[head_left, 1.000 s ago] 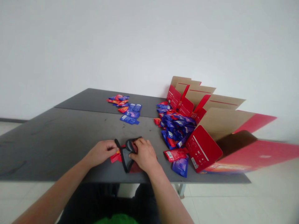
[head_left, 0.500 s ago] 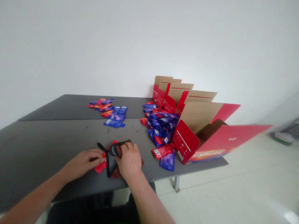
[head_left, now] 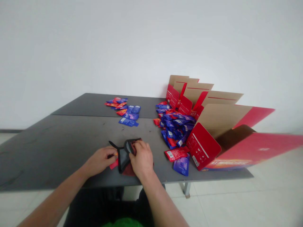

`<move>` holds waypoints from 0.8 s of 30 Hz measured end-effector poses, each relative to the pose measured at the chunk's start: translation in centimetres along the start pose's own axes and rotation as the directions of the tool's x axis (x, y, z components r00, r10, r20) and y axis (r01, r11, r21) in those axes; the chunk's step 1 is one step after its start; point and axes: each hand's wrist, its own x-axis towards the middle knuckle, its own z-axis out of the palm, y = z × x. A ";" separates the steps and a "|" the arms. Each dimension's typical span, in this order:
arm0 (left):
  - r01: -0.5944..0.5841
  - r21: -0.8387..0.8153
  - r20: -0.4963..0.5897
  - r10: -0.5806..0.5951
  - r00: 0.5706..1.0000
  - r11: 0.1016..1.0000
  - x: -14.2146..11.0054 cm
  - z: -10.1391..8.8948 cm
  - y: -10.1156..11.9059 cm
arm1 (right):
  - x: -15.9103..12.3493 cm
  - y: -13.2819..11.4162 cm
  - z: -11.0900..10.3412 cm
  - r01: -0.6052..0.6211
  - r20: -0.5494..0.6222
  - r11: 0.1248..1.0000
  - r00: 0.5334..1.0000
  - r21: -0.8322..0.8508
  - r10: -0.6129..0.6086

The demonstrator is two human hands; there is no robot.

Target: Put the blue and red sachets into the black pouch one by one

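Note:
A small dark fabric pouch (head_left: pixel 123 155) with a red lining lies near the front edge of the grey table (head_left: pixel 59 142). My right hand (head_left: pixel 141 159) rests on it, fingers curled on its open mouth. My left hand (head_left: pixel 101 160) is closed in a pinch on a red sachet (head_left: pixel 114 164) at the pouch's left side, partly tucked under the black edge. How far the sachet sits inside the pouch is hidden.
A heap of blue and red sachets (head_left: pixel 176 126) lies right of the pouch, beside an open red cardboard box (head_left: pixel 222 138) on its side. More open boxes (head_left: pixel 187 94) stand behind it. A smaller scatter of sachets (head_left: pixel 124 108) lies at the table's far middle.
The camera swung left and then back right. Both hands stay on the pouch and the red sachet, which has slid a little further under the pouch's edge.

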 end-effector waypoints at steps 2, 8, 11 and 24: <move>-0.004 -0.024 0.000 0.004 1.000 1.000 -0.1 0.0 0.1 | 0.4 0.0 -0.3 0.169 0.063 0.986 0.984 -0.005 -0.169; -0.038 -0.078 0.008 0.039 0.999 0.996 0.0 -0.1 0.4 | 4.2 2.7 -1.8 0.187 0.182 0.958 0.972 -0.218 -0.148; -0.054 -0.094 -0.004 0.054 0.999 0.994 -0.1 -0.1 0.4 | 4.7 2.8 -2.6 -0.016 0.053 0.959 0.998 -0.283 0.033; -0.035 -0.046 -0.014 0.034 0.999 0.998 -0.2 0.3 -0.9 | 3.3 3.1 -3.3 -0.005 0.110 0.956 0.993 -0.294 0.039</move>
